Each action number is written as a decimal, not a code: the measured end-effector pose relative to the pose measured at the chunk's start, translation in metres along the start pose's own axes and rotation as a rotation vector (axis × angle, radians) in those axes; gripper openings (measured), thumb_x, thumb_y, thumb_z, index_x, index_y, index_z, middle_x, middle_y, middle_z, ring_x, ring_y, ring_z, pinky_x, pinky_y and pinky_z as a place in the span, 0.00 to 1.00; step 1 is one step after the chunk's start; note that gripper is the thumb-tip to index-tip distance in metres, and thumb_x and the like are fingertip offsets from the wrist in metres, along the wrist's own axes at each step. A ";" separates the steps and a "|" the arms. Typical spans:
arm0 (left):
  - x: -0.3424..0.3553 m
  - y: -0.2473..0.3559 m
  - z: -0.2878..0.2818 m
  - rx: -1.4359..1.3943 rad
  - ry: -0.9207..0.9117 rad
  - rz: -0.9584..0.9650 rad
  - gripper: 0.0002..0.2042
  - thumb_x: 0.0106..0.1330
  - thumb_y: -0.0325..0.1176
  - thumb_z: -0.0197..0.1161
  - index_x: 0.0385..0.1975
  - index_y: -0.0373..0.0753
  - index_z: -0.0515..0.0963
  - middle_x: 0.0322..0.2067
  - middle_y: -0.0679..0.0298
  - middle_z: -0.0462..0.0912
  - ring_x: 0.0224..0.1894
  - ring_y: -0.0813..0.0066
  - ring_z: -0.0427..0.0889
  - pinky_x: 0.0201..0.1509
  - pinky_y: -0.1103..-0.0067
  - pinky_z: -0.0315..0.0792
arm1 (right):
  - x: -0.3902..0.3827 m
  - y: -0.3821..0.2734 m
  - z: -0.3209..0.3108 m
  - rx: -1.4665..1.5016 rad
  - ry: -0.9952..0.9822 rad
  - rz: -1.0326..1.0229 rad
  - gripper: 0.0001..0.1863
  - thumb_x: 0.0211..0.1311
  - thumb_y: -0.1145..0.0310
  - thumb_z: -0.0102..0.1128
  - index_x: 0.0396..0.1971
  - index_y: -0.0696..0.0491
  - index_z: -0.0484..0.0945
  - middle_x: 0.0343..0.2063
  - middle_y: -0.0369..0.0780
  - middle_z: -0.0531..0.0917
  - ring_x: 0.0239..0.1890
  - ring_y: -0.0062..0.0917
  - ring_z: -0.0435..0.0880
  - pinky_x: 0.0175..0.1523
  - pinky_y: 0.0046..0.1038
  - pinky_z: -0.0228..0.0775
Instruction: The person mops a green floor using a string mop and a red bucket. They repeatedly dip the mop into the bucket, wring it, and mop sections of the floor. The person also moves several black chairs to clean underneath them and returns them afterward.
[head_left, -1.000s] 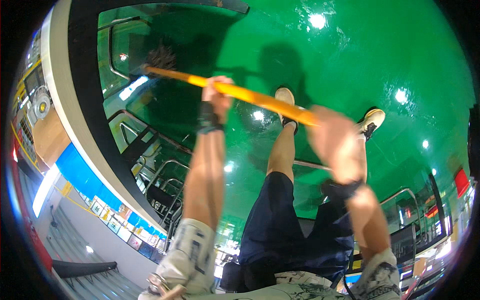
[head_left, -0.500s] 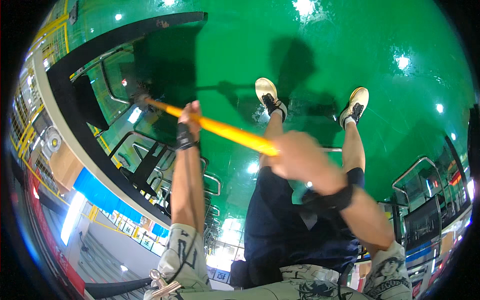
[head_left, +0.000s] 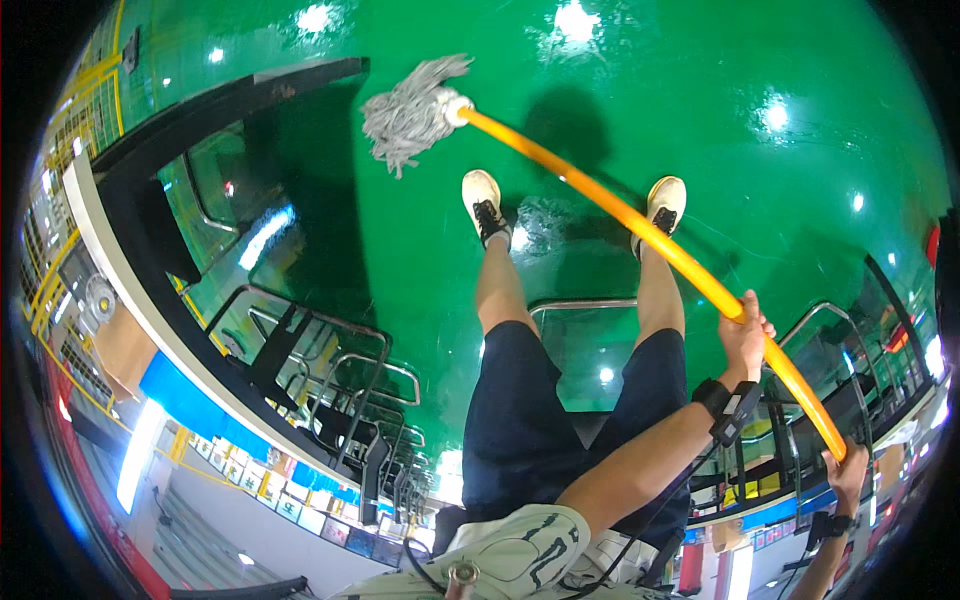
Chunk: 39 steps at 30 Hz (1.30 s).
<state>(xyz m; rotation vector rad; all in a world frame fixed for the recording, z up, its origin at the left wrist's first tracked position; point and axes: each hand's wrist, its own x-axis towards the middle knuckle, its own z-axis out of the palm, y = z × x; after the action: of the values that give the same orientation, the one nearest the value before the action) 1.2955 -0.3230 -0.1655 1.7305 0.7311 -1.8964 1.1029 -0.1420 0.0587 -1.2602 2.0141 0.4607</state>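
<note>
On my head view, both bare hands have hold of one string mop (head_left: 610, 198), well to the person's right. Left hand (head_left: 742, 340): arm crosses in front of the dark shorts (head_left: 520, 430), fingers curled round the orange handle (head_left: 690, 268), no slack visible. Right hand (head_left: 848, 472): wrapped round the handle's near end, lower right; individual fingers too small to separate. The handle runs diagonally up-left, passing ahead of both pale shoes (head_left: 481, 198), to a white socket (head_left: 457, 110). I note the grey mop head (head_left: 408, 115) over the green floor (head_left: 680, 90), ahead and left of the feet, strands fanned; I cannot confirm contact. Tubular-framed chairs (head_left: 385, 350) stand left, beside a pale-edged table (head_left: 100, 222).
</note>
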 end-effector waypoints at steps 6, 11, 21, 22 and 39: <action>0.026 0.144 -0.021 0.258 -0.108 0.285 0.11 0.70 0.37 0.52 0.25 0.43 0.66 0.15 0.70 0.66 0.13 0.80 0.69 0.16 0.80 0.69 | 0.062 -0.142 -0.008 -0.201 0.033 -0.121 0.27 0.56 0.43 0.59 0.21 0.57 0.74 0.17 0.48 0.75 0.22 0.46 0.73 0.30 0.42 0.63; 0.084 0.391 -0.087 0.265 0.133 0.512 0.12 0.64 0.31 0.52 0.17 0.42 0.67 0.09 0.68 0.67 0.09 0.74 0.70 0.11 0.76 0.68 | 0.150 -0.365 0.061 0.168 -0.101 -0.050 0.27 0.51 0.45 0.65 0.20 0.58 0.77 0.15 0.49 0.77 0.22 0.47 0.79 0.26 0.42 0.70; 0.078 0.758 -0.133 0.720 0.200 0.723 0.18 0.57 0.46 0.67 0.35 0.41 0.70 0.25 0.65 0.75 0.27 0.70 0.77 0.33 0.75 0.73 | 0.326 -0.661 0.064 0.928 -0.103 -0.449 0.16 0.59 0.59 0.59 0.26 0.59 0.73 0.19 0.48 0.80 0.25 0.42 0.82 0.31 0.41 0.73; 0.072 0.755 -0.124 0.683 0.168 0.696 0.17 0.56 0.46 0.68 0.33 0.42 0.70 0.25 0.66 0.75 0.28 0.72 0.77 0.34 0.75 0.73 | 0.320 -0.656 0.060 0.941 -0.088 -0.454 0.16 0.59 0.60 0.58 0.25 0.59 0.72 0.19 0.48 0.79 0.25 0.42 0.82 0.32 0.41 0.73; 0.030 0.005 -0.022 0.122 -0.105 0.193 0.11 0.71 0.38 0.51 0.39 0.37 0.61 0.22 0.64 0.70 0.21 0.75 0.74 0.23 0.74 0.76 | 0.073 -0.017 0.015 -0.009 -0.055 0.142 0.35 0.47 0.35 0.63 0.15 0.58 0.71 0.09 0.40 0.69 0.14 0.26 0.68 0.20 0.33 0.57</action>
<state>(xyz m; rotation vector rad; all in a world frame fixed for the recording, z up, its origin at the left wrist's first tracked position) 1.3123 -0.3115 -0.1970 1.6918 0.4011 -1.9146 1.1032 -0.1870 -0.0030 -1.1025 2.0652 0.5658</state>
